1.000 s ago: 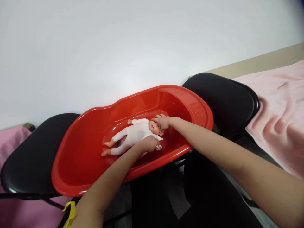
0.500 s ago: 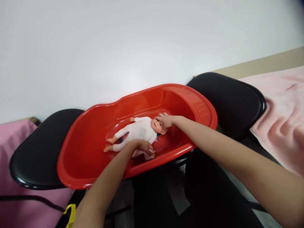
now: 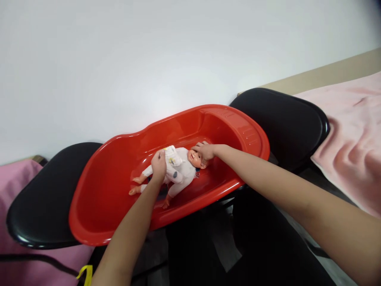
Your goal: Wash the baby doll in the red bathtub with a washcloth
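A baby doll (image 3: 185, 170) in a white outfit lies on its back inside a red baby bathtub (image 3: 98, 194), its feet to the left and head to the right. My left hand (image 3: 158, 163) is closed on a white cloth (image 3: 173, 156) with yellow and grey marks, held over the doll's torso. Part of the cloth is hidden by the hand. At the other end, my right hand (image 3: 207, 151) curves around the top of the doll's head, fingers resting on it. The doll's near arm stretches toward the tub's front wall.
Black seats (image 3: 44, 198) stand under or beside both ends of the tub. Pink fabric (image 3: 18, 198) lies at the left, and a paler pink sheet (image 3: 354, 131) at the right. A white wall (image 3: 149, 59) rises behind. A yellow tag (image 3: 86, 274) hangs near my left arm.
My left hand has moved up with the cloth, from the doll's near side by the tub's front wall to above its torso. The right hand stays on the head.
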Available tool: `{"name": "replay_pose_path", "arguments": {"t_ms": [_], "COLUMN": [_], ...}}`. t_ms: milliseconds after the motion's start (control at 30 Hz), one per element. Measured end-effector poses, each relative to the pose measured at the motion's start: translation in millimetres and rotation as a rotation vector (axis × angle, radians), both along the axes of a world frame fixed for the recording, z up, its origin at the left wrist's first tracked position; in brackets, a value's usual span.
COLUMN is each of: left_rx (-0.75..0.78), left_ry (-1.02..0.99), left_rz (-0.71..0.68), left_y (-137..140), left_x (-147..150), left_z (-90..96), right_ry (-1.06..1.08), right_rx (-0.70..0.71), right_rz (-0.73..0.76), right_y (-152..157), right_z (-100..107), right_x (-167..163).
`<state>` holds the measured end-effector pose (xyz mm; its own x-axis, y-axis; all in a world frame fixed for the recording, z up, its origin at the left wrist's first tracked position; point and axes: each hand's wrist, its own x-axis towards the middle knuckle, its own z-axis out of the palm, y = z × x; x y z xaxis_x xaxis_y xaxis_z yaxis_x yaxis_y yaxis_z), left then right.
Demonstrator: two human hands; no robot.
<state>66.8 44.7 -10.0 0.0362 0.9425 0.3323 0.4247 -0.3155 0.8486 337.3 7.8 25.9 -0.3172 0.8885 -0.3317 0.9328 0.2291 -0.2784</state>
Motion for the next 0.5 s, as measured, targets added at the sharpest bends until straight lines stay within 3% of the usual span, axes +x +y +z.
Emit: {"name": "replay_pose_path", "arguments": {"t_ms": [100, 233, 333, 500], "left_rx": [0.020, 0.006, 0.032, 0.194], "left_ry": [-0.135, -0.077, 0.101, 0.642], "left_rz": [0.105, 0.143, 0.079, -0.181], "left_y": [5, 11, 11, 5], "left_x": [-6, -10, -14, -19], "left_z": [-3.7, -9.0, -10.0, -10.6], "right_ry": [0.014, 0.003, -0.002, 0.030], "right_rx": [-0.005, -0.004, 0.001, 0.001], "right_rz": [-0.007, 0.001, 0.005, -0.010], "right_y": [1, 1, 1, 2], "right_z": [-3, -2, -1, -1], "right_x": [0, -1, -2, -1]}}
